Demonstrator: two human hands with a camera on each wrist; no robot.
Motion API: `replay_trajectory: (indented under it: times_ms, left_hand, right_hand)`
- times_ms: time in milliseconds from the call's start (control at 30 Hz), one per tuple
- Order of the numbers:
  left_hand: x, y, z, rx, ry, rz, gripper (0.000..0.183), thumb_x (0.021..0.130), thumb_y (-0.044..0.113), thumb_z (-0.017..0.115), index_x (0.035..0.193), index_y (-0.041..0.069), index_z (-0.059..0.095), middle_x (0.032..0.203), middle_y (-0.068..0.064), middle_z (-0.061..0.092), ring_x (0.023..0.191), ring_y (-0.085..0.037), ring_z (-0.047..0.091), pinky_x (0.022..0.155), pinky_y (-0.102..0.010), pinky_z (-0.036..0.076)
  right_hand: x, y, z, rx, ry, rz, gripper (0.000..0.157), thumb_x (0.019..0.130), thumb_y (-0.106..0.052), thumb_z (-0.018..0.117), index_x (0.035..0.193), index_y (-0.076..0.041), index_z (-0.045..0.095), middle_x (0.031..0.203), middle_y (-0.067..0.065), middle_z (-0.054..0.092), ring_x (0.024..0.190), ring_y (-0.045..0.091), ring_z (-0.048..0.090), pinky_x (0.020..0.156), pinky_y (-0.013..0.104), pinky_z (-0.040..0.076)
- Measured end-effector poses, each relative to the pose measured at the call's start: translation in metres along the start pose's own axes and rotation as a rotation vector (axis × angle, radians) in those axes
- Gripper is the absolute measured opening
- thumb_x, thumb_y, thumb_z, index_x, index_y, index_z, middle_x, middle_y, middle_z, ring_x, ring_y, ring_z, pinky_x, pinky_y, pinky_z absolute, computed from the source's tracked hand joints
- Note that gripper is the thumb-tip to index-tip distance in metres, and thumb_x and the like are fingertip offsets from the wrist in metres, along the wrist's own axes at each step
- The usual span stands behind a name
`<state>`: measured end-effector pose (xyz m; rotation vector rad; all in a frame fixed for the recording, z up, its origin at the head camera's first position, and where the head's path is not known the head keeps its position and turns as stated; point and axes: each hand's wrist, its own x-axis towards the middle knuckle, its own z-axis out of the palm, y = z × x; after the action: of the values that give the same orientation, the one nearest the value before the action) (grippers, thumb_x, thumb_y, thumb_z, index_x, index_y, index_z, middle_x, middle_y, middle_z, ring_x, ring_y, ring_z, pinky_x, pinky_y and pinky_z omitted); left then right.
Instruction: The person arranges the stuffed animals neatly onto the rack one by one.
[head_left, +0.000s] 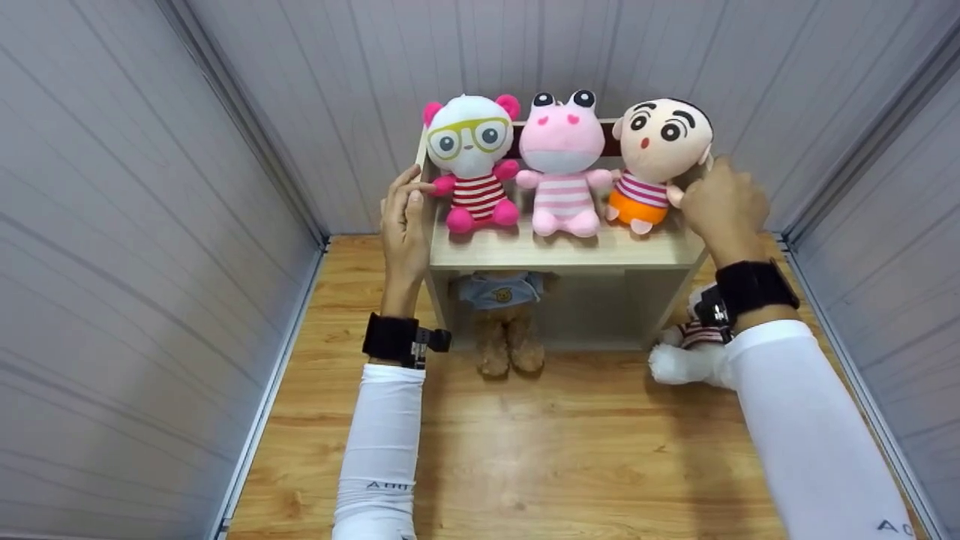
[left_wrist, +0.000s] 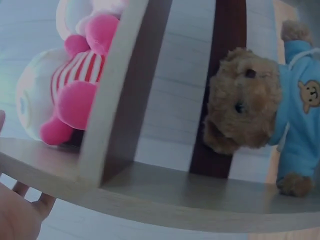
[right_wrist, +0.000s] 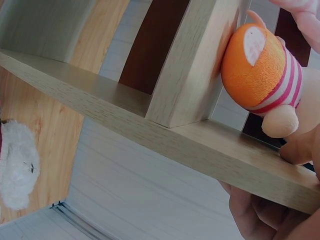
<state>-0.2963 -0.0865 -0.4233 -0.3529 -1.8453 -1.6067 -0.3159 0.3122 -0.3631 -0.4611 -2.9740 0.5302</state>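
Both hands are at the sides of a small pale wooden shelf unit [head_left: 562, 256]. My left hand [head_left: 405, 225] holds the left side panel, one finger reaching over towards the panda plush [head_left: 469, 169], others outside it in the left wrist view. On the right panel, my right hand [head_left: 726, 202] grips with its thumb inside and fingers curled outside, close beside the boy doll [head_left: 664, 146] in orange shorts. A pink frog plush [head_left: 562, 142] sits between these two on the upper board. Below stands a brown teddy bear [left_wrist: 250, 100] in a blue hoodie.
A white plush [head_left: 679, 365] lies on the wooden floor [head_left: 525, 442] right of the shelf unit, partly hidden by the right forearm. Grey panel walls [head_left: 247, 187] close in the back and both sides.
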Motion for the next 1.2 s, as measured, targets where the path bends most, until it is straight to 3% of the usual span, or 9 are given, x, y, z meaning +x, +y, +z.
replay_trajectory:
  times_ms: [67, 267, 500, 600, 767, 867, 1000, 1067, 1200]
  left_hand:
    - [0.001, -0.013, 0.0, -0.015, -0.009, -0.008, 0.027, 0.108, 0.01, 0.042, 0.11, -0.005, 0.065, 0.153, -0.015, 0.051, 0.139, -0.029, 0.04, 0.116, -0.041, 0.032]
    - [0.002, -0.049, 0.002, -0.03, 0.004, 0.043, 0.039, 0.107, 0.044, 0.047, 0.105, 0.01, 0.064, 0.156, 0.002, 0.051, 0.129, -0.017, 0.043, 0.108, -0.038, 0.037]
    - [0.001, -0.052, 0.01, 0.001, 0.028, 0.047, 0.01, 0.104, 0.005, 0.053, 0.107, 0.003, 0.062, 0.156, -0.012, 0.05, 0.113, -0.021, 0.043, 0.099, -0.037, 0.035]
    - [0.001, -0.052, 0.012, 0.013, 0.027, 0.042, 0.009, 0.103, 0.003, 0.054, 0.107, 0.001, 0.062, 0.156, -0.014, 0.05, 0.111, -0.023, 0.042, 0.097, -0.037, 0.034]
    - [0.001, -0.053, 0.014, 0.018, 0.009, 0.033, 0.014, 0.105, 0.014, 0.055, 0.11, 0.004, 0.062, 0.156, -0.003, 0.051, 0.11, -0.019, 0.042, 0.094, -0.037, 0.036]
    - [0.0, -0.053, 0.012, 0.02, 0.004, 0.023, 0.035, 0.107, 0.041, 0.05, 0.109, 0.008, 0.063, 0.156, 0.003, 0.051, 0.11, -0.017, 0.043, 0.092, -0.038, 0.038]
    - [-0.001, -0.053, 0.008, 0.035, 0.01, 0.014, 0.064, 0.099, 0.073, 0.035, 0.106, 0.016, 0.062, 0.156, 0.008, 0.051, 0.11, -0.016, 0.044, 0.093, -0.04, 0.037]
    - [-0.002, -0.053, 0.006, 0.05, 0.011, 0.014, 0.065, 0.1, 0.073, 0.03, 0.105, 0.017, 0.062, 0.156, 0.009, 0.05, 0.109, -0.015, 0.044, 0.094, -0.041, 0.037]
    - [-0.001, -0.054, 0.003, 0.07, 0.008, 0.03, 0.047, 0.105, 0.051, 0.03, 0.107, 0.017, 0.062, 0.156, 0.009, 0.05, 0.109, -0.017, 0.044, 0.093, -0.041, 0.035]
  right_hand:
    - [0.0, -0.001, 0.0, -0.002, 0.003, -0.003, 0.059, 0.102, -0.036, 0.042, 0.141, 0.009, 0.043, 0.126, 0.038, 0.058, 0.113, 0.055, 0.056, 0.093, 0.063, 0.047]
    - [0.0, -0.004, 0.0, -0.001, 0.013, -0.019, 0.058, 0.103, -0.033, 0.038, 0.142, 0.01, 0.042, 0.127, 0.039, 0.057, 0.114, 0.056, 0.056, 0.093, 0.064, 0.046]
    - [-0.002, 0.004, 0.0, -0.004, 0.047, -0.057, 0.06, 0.1, -0.036, 0.039, 0.137, 0.011, 0.044, 0.123, 0.041, 0.057, 0.112, 0.058, 0.056, 0.091, 0.066, 0.045]
    - [-0.004, 0.008, -0.001, 0.0, 0.049, -0.069, 0.064, 0.1, -0.041, 0.039, 0.136, 0.012, 0.043, 0.121, 0.041, 0.057, 0.11, 0.058, 0.056, 0.09, 0.066, 0.045]
    - [-0.005, 0.013, -0.002, 0.042, 0.05, -0.062, 0.067, 0.103, -0.047, 0.033, 0.137, 0.01, 0.042, 0.119, 0.039, 0.056, 0.108, 0.056, 0.055, 0.089, 0.065, 0.044]
    - [-0.008, 0.015, 0.001, 0.097, 0.076, -0.061, 0.065, 0.104, -0.049, 0.027, 0.132, 0.008, 0.045, 0.115, 0.037, 0.056, 0.105, 0.055, 0.055, 0.086, 0.064, 0.043]
    - [-0.013, 0.018, 0.007, 0.2, 0.134, -0.088, 0.065, 0.106, -0.051, 0.02, 0.127, 0.003, 0.049, 0.113, 0.035, 0.057, 0.106, 0.056, 0.055, 0.086, 0.065, 0.041]
    - [-0.016, 0.021, 0.01, 0.27, 0.155, -0.115, 0.068, 0.106, -0.052, 0.018, 0.132, 0.002, 0.05, 0.122, 0.037, 0.057, 0.114, 0.059, 0.052, 0.093, 0.066, 0.038]
    - [-0.02, 0.036, 0.016, 0.467, 0.117, -0.163, 0.074, 0.107, -0.055, 0.013, 0.149, -0.004, 0.044, 0.146, 0.036, 0.047, 0.136, 0.057, 0.042, 0.112, 0.066, 0.03]
